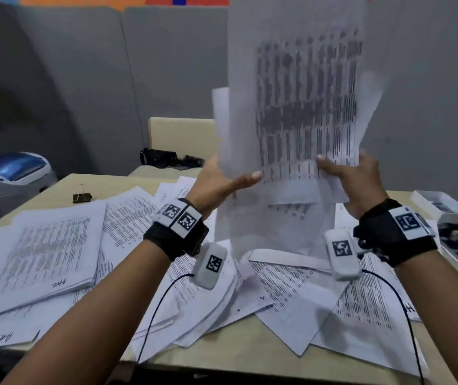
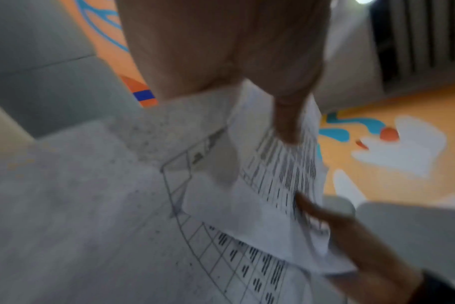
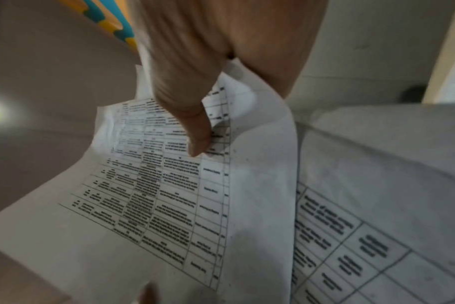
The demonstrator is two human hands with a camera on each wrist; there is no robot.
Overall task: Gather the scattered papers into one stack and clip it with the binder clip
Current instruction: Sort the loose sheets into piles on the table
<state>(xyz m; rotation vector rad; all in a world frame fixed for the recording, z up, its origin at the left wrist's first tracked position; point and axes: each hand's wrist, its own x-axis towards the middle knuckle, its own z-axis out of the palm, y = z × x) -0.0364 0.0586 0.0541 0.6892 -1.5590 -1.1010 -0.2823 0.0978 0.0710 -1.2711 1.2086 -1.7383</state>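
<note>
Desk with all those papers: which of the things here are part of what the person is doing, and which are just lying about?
Part of the job:
- held sheets, pinched by the left hand and right hand
- scattered papers and a thicker pile on the table
- binder clip, lying untouched

Just lying about:
- white box
- blue-topped machine
- black items behind the table

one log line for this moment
stage: gathering | hands: left hand and right hand hold sheets upright | binder clip: untouched on table

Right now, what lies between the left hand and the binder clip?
In the head view, scattered papers and bare table separate the left hand from the binder clip.
</note>
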